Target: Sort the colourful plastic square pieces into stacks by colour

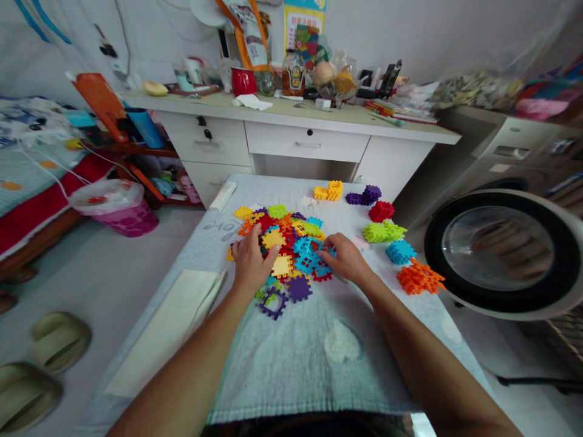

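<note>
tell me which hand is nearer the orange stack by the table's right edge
Right. The right hand is at the right side of the mixed pile, apart from the orange stack; the left hand is farther away, at the pile's left side.

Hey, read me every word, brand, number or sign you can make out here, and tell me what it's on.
"love": on the tablecloth, left of the pile of plastic pieces.
Wall poster: red characters, too blurred to read.
Glass jar: label too small to read.
Orange and white bag: print too small to read.
I can't make out any brand or number.
</note>
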Demonstrator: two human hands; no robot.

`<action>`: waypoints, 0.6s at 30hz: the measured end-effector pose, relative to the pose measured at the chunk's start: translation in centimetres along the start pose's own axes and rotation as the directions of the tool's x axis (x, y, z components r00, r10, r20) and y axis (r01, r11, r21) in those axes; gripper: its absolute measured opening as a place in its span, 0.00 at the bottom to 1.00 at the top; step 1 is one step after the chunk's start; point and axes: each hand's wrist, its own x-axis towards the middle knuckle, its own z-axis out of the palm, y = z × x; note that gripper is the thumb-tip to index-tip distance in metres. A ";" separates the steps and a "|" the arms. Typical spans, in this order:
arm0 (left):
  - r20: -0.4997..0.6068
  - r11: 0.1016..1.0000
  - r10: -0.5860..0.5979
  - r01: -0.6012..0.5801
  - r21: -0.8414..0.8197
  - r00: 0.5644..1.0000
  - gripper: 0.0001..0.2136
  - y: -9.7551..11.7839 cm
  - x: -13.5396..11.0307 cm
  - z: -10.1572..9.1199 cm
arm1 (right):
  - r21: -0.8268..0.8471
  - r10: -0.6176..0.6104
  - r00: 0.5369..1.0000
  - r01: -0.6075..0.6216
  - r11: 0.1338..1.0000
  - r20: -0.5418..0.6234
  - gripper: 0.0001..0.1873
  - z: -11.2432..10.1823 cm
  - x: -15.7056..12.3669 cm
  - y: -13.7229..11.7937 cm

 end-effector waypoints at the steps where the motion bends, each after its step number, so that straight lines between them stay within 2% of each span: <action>1: -0.013 1.000 -0.008 0.008 -0.015 1.000 0.31 -0.1 0.0 0.0 | -0.011 -0.021 0.998 0.022 1.000 0.063 0.14 -0.4 -0.3 -0.4; 4: -0.027 0.999 -0.007 0.006 -0.037 1.000 0.29 -0.2 0.0 0.1 | -0.054 -0.071 0.982 0.081 0.995 0.173 0.29 -0.8 -1.1 -1.5; 6: -0.022 0.999 -0.002 0.001 -0.038 1.000 0.27 -0.2 0.0 0.0 | -0.059 -0.081 0.979 0.094 0.994 0.188 0.32 -0.7 -1.6 -1.9; 12: -0.021 1.000 -0.003 0.003 -0.015 1.000 0.21 -0.6 0.4 -0.5 | 0.053 -0.065 0.987 0.058 0.997 0.144 0.24 -0.7 -2.4 -1.1; 15: -0.023 0.998 -0.042 0.043 0.036 0.999 0.20 -1.1 0.6 -0.6 | 0.090 -0.025 0.997 0.018 0.996 0.076 0.18 -1.3 -2.8 -0.6; 18: -0.012 0.993 -0.079 0.080 0.081 0.997 0.19 -1.4 0.7 -0.6 | 0.049 -0.006 1.000 0.007 0.999 -0.022 0.14 -1.7 -3.2 -0.3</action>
